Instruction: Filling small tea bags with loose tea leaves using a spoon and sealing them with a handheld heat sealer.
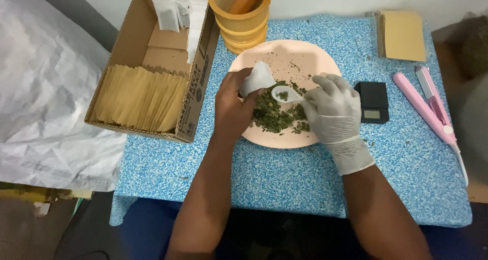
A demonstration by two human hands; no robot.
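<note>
A big blue speckled tabletop [284, 178] holds everything. On its left side sits a brown cardboard box [127, 41]. A row of tan paper envelopes [140, 97] stands in the box, and some white paper bags [178, 11] lean at its back. At the far right corner lies a flat tan stack of paper [404, 35]. Near it lies a long pink sealing tool [427, 105] with a cord.

In the middle of the tabletop is a round pale pink plate [300, 54]. A pile of dried green leaves [274, 116] lies on the plate. Just behind the plate stands a yellow cup [241, 23] with a brown stick in it. Just right of the plate is a little black scale [372, 102].

The bare left hand [231, 107] is over the plate. Its grip is closed on a small white bag [256, 78], which it holds up above the leaves. The right hand [333, 110] wears a white glove. Its grip is closed on a tiny white spoon [285, 94]. The spoon has a few leaves in it and is right beside the bag.
</note>
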